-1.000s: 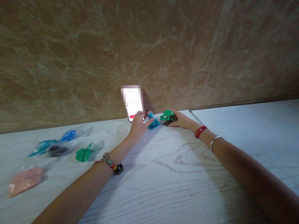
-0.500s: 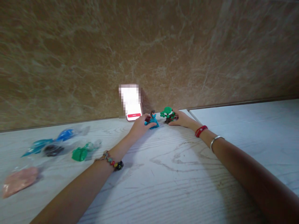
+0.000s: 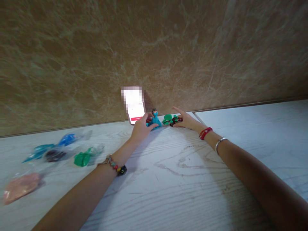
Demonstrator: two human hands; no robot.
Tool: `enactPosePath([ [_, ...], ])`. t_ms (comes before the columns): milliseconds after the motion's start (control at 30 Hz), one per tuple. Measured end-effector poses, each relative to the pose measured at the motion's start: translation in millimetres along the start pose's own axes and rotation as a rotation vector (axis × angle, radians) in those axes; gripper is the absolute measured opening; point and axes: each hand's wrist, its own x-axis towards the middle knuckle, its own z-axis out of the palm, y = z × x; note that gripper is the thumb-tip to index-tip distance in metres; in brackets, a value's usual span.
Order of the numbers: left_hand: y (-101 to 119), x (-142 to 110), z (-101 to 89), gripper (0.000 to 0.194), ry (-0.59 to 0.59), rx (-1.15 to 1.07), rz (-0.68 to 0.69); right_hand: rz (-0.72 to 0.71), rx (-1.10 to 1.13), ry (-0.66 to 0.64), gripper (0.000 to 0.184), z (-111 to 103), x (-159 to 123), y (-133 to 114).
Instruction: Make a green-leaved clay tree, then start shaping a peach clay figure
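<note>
My left hand (image 3: 141,126) is closed around a small figurine (image 3: 154,120) in a turquoise dress with dark hair, which stands upright on the white wooden surface. Thumb in front, other fingers at its left side. Just to the right, a little model tree (image 3: 167,118) with green leaf pads and a dark brown trunk leans far over to the left. My right hand (image 3: 184,119) has thumb and lower fingers about its trunk, while the index finger points up and away. Part of the trunk is hidden by the fingers.
A lit phone (image 3: 134,107) leans on the brown marbled wall behind the figurine. At the left lie clear bags of clay-like stuff: pink (image 3: 22,186), green (image 3: 81,158), dark (image 3: 55,155), teal (image 3: 40,150) and blue (image 3: 67,139). A seam (image 3: 199,118) crosses the surface at the right.
The tree has tipped from upright to the left, and my right index finger has lifted off it. My left hand and the figurine have shifted slightly left and back.
</note>
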Motion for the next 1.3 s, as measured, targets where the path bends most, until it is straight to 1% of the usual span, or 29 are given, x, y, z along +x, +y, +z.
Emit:
enactPosePath([
  [67, -2.3, -0.3, 1.0, 0.044, -0.039, 0.0, -0.042, -0.003, -0.057, 0.006, 0.09, -1.5, 0.1, 2.6],
  [133, -4.7, -0.4, 2.4, 0.046, -0.066, 0.002, -0.07, -0.012, -0.062, -0.006, 0.089, -1.9, 0.9, 5.2],
  [233, -7.0, -0.4, 4.5, 0.05, -0.06, 0.004, -0.05, -0.014, -0.011, -0.03, 0.089, -1.1, 2.1, 6.8],
  [300, -7.6, -0.7, 5.3, 0.052, -0.061, -0.003, -0.034, 0.001, -0.015, -0.035, 0.088, -0.8, 2.3, 5.6],
  [400, -8.2, -1.8, 5.3, 0.054, -0.061, -0.019, -0.047, 0.014, -0.035, -0.035, 0.088, -1.4, 1.8, 2.6],
  [600, -6.9, -4.0, 3.6, 0.056, -0.106, -0.034, -0.05, -0.014, -0.019, -0.042, 0.09, -2.4, 2.0, 4.9],
  [800, -5.6, -3.6, 4.4, 0.061, -0.08, -0.055, -0.029, -0.017, 0.07, -0.065, 0.096, -1.9, 3.5, 12.0],
  [1033, -8.8, -3.3, 4.4, 0.063, -0.076, -0.066, -0.006, -0.007, 0.098, -0.05, 0.098, -2.8, 2.2, 10.6],
  [1167, -9.1, -4.6, 1.2, 0.065, -0.072, -0.079, -0.012, 0.006, 0.154, -0.047, 0.102, -4.2, 1.2, 10.6],
  [1300, -7.7, -13.1, -10.0, 0.064, -0.087, -0.08, -0.073, 0.065, 0.215, -0.009, 0.106, -6.4, -4.8, 9.2],
])
